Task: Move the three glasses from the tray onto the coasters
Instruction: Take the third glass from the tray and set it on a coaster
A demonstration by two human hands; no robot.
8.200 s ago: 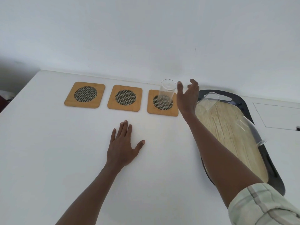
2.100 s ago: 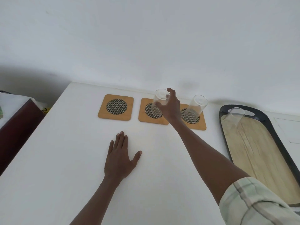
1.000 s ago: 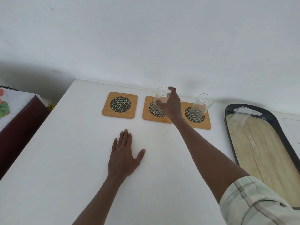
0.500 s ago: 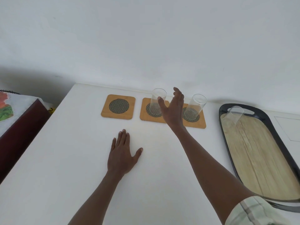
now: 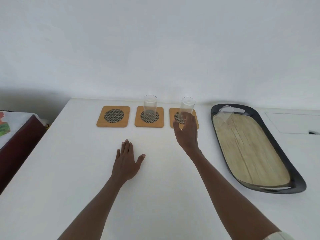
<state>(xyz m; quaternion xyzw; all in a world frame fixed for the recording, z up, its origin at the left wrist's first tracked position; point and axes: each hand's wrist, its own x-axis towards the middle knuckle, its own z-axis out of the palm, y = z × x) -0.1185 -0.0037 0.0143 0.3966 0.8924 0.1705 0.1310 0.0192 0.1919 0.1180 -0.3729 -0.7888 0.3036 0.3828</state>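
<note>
Two glasses stand on the middle coaster [image 5: 149, 116] and right coaster [image 5: 173, 113] at the table's far edge; the third glass [image 5: 225, 114] stands in the tray's [image 5: 284, 163] far corner. The left coaster [image 5: 113, 116] is bare. The right hand [image 5: 187, 131], empty with fingers loose, hangs before the right coaster; the left hand [image 5: 127, 163] lies flat on the table.

No readable text, label or number shows anywhere.

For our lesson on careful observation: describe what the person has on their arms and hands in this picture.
Both forearms are bare, and the left hand and right hand show no gloves, rings, watch or bands. The only clothing visible is a pale sleeve with faint check lines, at the bottom edge on the right arm. No left sleeve is in view.
</note>
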